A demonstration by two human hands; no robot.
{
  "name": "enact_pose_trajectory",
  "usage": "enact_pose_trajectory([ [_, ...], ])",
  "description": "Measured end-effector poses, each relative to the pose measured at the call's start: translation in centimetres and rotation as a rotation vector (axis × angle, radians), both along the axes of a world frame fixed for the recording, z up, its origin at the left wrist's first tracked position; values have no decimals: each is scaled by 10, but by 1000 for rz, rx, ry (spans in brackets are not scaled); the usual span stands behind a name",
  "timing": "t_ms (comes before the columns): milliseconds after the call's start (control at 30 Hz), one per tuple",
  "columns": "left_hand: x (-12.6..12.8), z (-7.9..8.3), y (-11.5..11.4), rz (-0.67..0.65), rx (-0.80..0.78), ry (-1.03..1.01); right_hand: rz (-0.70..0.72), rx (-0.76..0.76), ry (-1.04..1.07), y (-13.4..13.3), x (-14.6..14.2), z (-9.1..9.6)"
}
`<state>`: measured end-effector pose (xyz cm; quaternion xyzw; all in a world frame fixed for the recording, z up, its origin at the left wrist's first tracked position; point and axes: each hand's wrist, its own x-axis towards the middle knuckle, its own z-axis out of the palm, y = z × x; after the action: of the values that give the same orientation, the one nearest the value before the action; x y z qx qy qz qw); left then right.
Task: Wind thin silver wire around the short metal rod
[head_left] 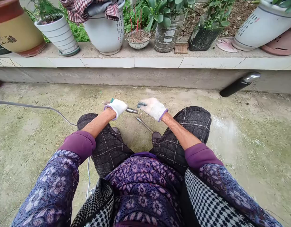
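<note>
One broad concrete floor (37, 138), greenish in patches, spreads around the person; 12 o'clock is straight ahead. Across it, from 10 to 2 o'clock, runs a low ledge (157, 62) faced with pale tiles. Bent legs (107, 148) in dark checked trousers frame the middle. On the ledge stand a tan pot (20, 31) between 10 and 11 o'clock, a white pot (103, 36) at 11, and a small bowl (139, 44) of red sticks at 12. A black tube (237, 86) with a silvery end leans at 2; a grey cable (37, 106) reaches the left knee from 10. Both hands wear white gloves. At 12, the right hand (153, 107) has its fingers bent; whether it pinches anything I cannot tell. At 11, the left hand (117, 107) is curled round a ribbed metal rod (132, 110), which points towards 3 o'clock, ending near the right hand. A thin metal rod (145, 124) slants towards the right shoe (156, 137).
</note>
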<state>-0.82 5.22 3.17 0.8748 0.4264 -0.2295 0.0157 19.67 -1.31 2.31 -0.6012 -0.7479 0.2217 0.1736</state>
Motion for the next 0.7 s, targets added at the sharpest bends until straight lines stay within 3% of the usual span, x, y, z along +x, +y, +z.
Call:
enact_pose_trajectory([
  [100, 3, -6, -10, -68, -60, -41, -54, -21, -8, 9, 5, -7],
  [167, 1, -1, -10, -50, -61, -168, -120, -49, 132, 16, 8, -11],
  [300, -3, 20, -4, 139, -3, -560, -307, -168, 624, 23, 7, -13],
  [367, -4, 26, 1, 259, 19, -775, -339, -205, 759, 22, 2, -11],
  [500, -4, 21, 15, 429, -1, -970, -282, -243, 691, 13, -15, -8],
  [633, -9, 16, 24, 465, 71, -806, -131, -241, 518, 0, -26, -10],
  [700, -11, 17, 23, 442, 31, -736, -70, -214, 453, -6, -24, -10],
])
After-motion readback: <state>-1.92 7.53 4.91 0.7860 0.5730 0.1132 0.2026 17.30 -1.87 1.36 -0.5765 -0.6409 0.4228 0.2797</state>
